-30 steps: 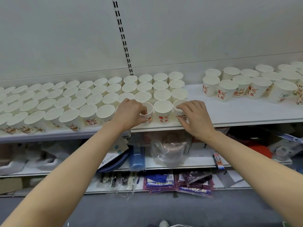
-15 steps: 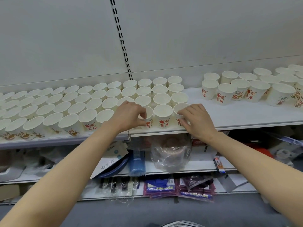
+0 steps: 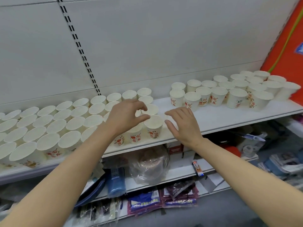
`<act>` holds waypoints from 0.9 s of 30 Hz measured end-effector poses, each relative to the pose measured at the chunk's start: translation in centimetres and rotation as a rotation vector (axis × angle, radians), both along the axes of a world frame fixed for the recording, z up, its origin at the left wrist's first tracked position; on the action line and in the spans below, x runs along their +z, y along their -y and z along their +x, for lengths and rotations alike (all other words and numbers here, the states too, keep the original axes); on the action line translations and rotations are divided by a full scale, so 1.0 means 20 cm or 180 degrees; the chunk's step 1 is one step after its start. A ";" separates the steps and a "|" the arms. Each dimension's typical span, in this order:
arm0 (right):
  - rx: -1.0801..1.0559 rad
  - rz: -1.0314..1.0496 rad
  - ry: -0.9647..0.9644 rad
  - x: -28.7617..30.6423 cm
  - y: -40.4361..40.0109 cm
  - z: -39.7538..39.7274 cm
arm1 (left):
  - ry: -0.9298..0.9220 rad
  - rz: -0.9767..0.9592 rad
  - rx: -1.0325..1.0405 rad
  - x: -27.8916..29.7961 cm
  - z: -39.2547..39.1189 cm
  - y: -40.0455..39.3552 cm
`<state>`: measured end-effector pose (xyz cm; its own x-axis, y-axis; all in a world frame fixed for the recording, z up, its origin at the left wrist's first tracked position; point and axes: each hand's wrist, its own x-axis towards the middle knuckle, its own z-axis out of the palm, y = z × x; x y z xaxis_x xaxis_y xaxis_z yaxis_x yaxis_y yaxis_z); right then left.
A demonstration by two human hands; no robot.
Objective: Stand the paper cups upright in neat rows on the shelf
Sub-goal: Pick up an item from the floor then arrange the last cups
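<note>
White paper cups with red print stand upright in rows [image 3: 49,128] on the left and middle of the white shelf [image 3: 229,117]. The front cup at the rows' right end [image 3: 153,126] stands between my hands. My left hand [image 3: 126,116] hovers above the rows, fingers loosely curled, holding nothing. Just right of that cup my right hand [image 3: 182,123] is open with fingers spread, clear of the cup. A looser cluster of upright cups [image 3: 229,92] sits farther right on the shelf.
Bare shelf lies between the rows and the right cluster. A red and orange panel [image 3: 285,38] stands at the far right. Lower shelves hold a plastic bag [image 3: 149,166], a blue pack [image 3: 116,181] and packaged goods [image 3: 164,203].
Both hands have lifted off the front-row cups they were touching. The left hand rose above the rows, the right hand drew away to the right. The view has swung right.
</note>
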<state>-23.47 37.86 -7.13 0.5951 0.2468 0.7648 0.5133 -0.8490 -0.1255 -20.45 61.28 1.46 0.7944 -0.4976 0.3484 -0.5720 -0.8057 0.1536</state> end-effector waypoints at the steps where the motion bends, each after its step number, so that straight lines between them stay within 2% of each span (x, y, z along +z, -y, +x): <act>1: -0.0058 0.0008 -0.0030 -0.01 0.04 0.01 | -0.0022 0.0006 -0.0031 0.00 0.03 0.07; 7: -0.0511 0.0100 -0.0367 -0.06 0.37 0.11 | -0.0301 0.0119 0.0082 0.00 0.28 0.46; 12: -0.0544 0.0066 -0.0490 -0.03 0.64 0.22 | -0.0355 0.0412 0.0214 -0.03 0.55 0.73; 17: -0.0376 -0.0338 -0.0664 0.03 0.76 0.40 | -0.0480 0.0985 0.0178 -0.14 0.74 0.87; 23: 0.0088 -0.0506 -0.0730 0.01 0.80 0.51 | -0.0295 0.1233 0.0452 -0.18 0.72 0.89; 27: 0.0339 -0.0439 -0.0714 -0.01 0.81 0.54 | -0.0393 0.1269 0.0692 -0.12 0.69 0.80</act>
<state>-12.65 21.59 -7.25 0.7108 0.4095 0.5719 0.5729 -0.8087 -0.1331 -6.57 45.30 -1.01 0.9185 -0.3908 0.0603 -0.3803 -0.9148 -0.1360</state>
